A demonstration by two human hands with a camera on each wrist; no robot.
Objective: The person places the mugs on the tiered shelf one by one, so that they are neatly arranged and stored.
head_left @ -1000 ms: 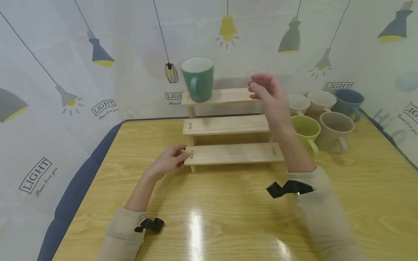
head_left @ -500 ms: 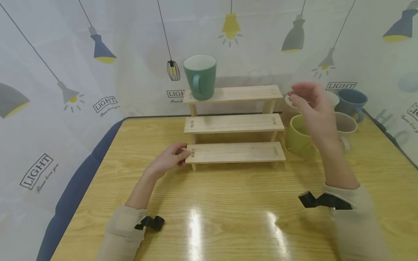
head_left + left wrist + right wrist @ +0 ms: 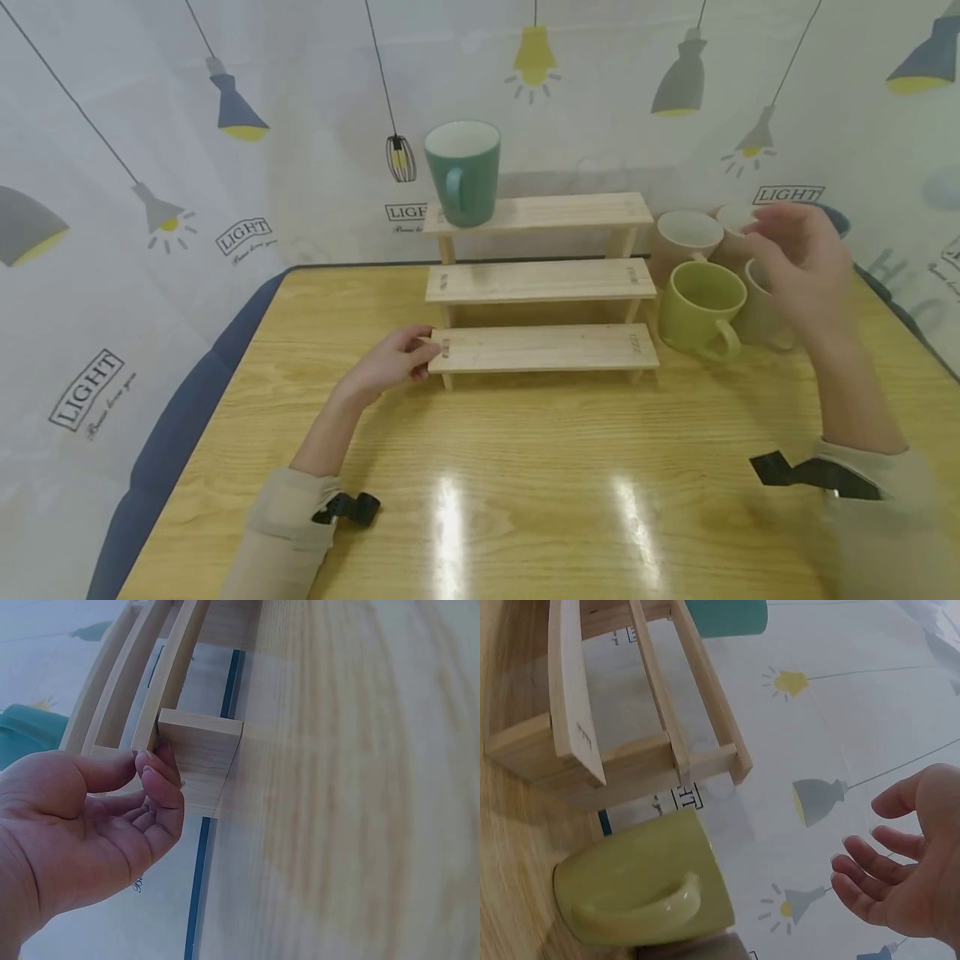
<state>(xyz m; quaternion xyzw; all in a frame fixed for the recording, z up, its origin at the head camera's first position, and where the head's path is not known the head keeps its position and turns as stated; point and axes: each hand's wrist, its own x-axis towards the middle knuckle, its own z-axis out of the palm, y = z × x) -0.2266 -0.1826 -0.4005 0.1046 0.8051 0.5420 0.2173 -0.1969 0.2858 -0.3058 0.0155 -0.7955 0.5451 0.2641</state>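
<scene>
A three-step wooden shelf (image 3: 542, 282) stands on the table. My left hand (image 3: 390, 362) pinches the left end of its lowest board between thumb and fingers, as the left wrist view (image 3: 112, 817) also shows. On the left of the top board sits a teal mug (image 3: 467, 179), handle toward me. My right hand (image 3: 806, 271) is raised at the right with its fingers relaxed and nothing in them, overlapping the grouped mugs in the head view. Nearest the shelf's right end is a yellow-green mug (image 3: 701, 312). Beside it, a grey-beige mug (image 3: 761, 321) is partly hidden by my right hand.
Behind the yellow-green mug stand a white-lined mug (image 3: 678, 250) and another pale mug (image 3: 731, 225). A blue mug (image 3: 836, 218) at the far right is mostly covered by my hand. A curtain (image 3: 300, 133) printed with lamps hangs behind the wooden table (image 3: 525, 483).
My right hand has moved right, from beside the top board to over the grouped mugs. My left hand has stayed at the lowest board. The view has shifted slightly.
</scene>
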